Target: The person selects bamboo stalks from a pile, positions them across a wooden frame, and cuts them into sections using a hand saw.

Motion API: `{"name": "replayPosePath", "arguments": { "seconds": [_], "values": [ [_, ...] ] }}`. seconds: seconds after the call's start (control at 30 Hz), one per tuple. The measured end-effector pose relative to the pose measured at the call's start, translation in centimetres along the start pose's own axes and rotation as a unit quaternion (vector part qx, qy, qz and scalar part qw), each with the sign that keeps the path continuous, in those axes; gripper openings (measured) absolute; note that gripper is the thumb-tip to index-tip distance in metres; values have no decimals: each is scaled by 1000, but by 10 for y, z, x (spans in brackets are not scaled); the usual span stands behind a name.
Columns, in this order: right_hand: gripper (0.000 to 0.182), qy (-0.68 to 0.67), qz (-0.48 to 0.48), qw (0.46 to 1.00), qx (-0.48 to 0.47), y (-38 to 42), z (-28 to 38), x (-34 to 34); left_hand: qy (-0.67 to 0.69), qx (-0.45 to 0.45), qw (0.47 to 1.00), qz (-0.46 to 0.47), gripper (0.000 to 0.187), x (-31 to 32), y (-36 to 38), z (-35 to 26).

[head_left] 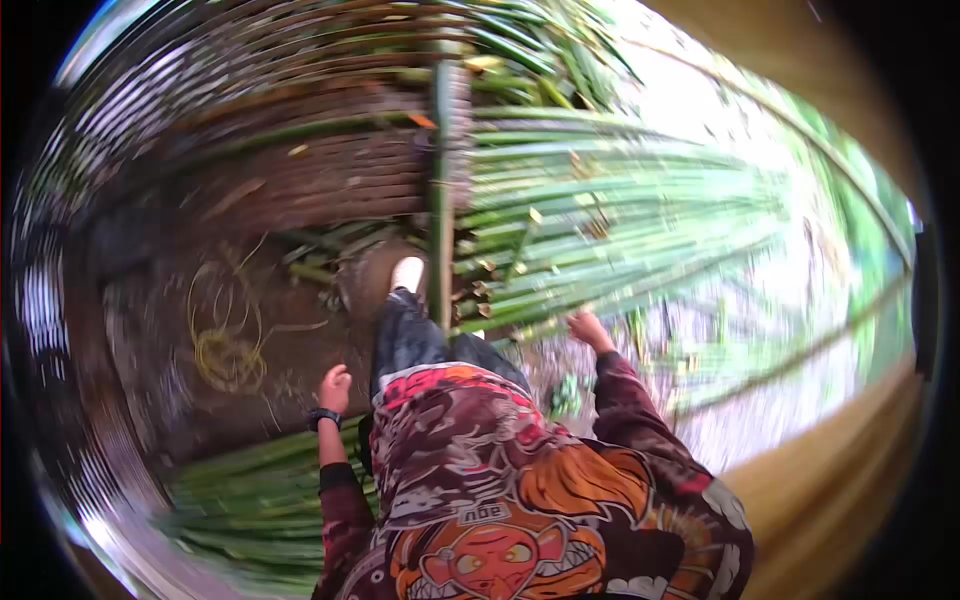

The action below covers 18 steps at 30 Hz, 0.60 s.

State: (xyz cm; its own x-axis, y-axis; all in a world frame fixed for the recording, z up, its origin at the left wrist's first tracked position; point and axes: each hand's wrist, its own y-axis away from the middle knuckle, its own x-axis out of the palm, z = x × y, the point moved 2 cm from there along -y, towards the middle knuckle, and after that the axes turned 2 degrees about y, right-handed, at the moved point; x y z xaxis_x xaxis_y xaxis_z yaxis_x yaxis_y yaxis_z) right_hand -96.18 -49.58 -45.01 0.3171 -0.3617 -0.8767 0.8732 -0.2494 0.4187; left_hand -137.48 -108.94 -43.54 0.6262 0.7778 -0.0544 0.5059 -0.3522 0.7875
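Observation:
My left hand (336, 388), with a dark watch on its wrist, hangs at my left side. Its fingers are loosely bent and a little apart, with nothing in them. On the other side, my right hand (588, 328) is at the near edge of a layer of long green palm stalks (620, 215). Its fingers look curled beside the outermost stalk, but blur hides whether they grip it. The stalks lie side by side, their cut ends towards a bamboo pole (441, 190).
A tangle of yellow cord (228, 355) lies on the dark ground to my left. Green leaves (260, 500) are piled at lower left. A slatted bamboo surface (330, 170) is ahead, and thin poles (800, 350) cross at right. My foot (406, 275) stands near the bamboo pole.

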Motion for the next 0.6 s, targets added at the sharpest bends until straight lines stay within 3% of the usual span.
{"name": "replayPosePath", "arguments": {
  "seconds": [0.03, 0.07, 0.13, 0.2, 0.23, 0.27, 0.33, 0.4, 0.43, 0.5, 0.57, 0.6],
  "values": [
    [26, -71, 27, 996, 53, 0, 16, 25, -124, 102, 986, -34, 34, 5, -10, -41],
    [27, -141, 48, 983, 109, 2, 31, 50, -140, 142, 980, -8, 37, 2, -23, -70],
    [31, -279, 83, 922, 257, 5, 64, 77, -98, 67, 993, 6, 39, 4, -18, -142],
    [38, -397, 138, 804, 420, -8, 99, 69, -91, 38, 995, 1, 39, -9, -52, -171],
    [36, -319, 107, 863, 377, -13, 102, 99, -104, 30, 994, -16, 39, -21, -57, -173],
    [36, -319, 117, 864, 372, -23, 102, 104, -95, 9, 995, -16, 36, -35, -66, -165],
    [35, -336, 131, 854, 375, -53, 104, 138, -108, -36, 993, -12, 30, -63, -73, -145],
    [32, -320, -38, 841, 435, -92, 86, 198, -179, -74, 981, 6, 27, -70, -67, -122],
    [32, -355, -32, 807, 471, -115, 78, 192, -235, -91, 968, 20, 26, -76, -58, -114],
    [33, -345, -82, 807, 472, -170, 46, 215, -248, -167, 954, 13, 29, -95, -47, -87],
    [42, -388, -127, 767, 496, -221, 10, 236, -255, -212, 943, 25, 31, -114, -32, -74],
    [67, -392, -111, 753, 516, -246, -11, 246, -210, -205, 956, 25, 20, -109, -20, -75]
  ]
}}
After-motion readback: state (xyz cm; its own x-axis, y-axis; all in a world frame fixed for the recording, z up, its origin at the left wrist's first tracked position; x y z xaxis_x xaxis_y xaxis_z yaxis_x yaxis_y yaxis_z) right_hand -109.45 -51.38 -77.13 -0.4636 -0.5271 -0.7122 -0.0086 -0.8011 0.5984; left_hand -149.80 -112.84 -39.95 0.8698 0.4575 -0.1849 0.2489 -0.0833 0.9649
